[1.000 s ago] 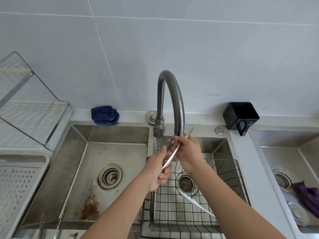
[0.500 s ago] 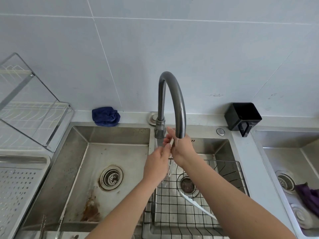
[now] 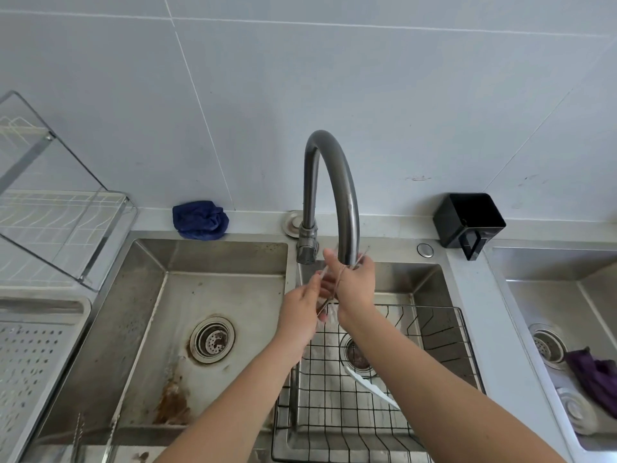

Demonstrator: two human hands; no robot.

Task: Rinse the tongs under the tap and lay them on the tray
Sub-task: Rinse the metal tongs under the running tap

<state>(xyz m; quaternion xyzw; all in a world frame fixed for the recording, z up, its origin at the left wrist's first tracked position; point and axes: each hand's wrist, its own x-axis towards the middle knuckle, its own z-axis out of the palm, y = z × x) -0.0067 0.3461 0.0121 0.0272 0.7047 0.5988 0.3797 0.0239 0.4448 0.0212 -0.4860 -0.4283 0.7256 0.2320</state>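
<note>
As the tongs [image 3: 325, 300] sit just under the tap [image 3: 347, 195], the left hand [image 3: 300, 312] and right hand [image 3: 355, 285] have drawn closer, both clasping them in the grip; rinsing continues, tray [image 3: 50, 304] well left of the grip.

Under the tap [image 3: 347, 195], tongs [image 3: 326, 297] above the wire basket [image 3: 434, 307]; tray [image 3: 33, 355] far left.
</note>
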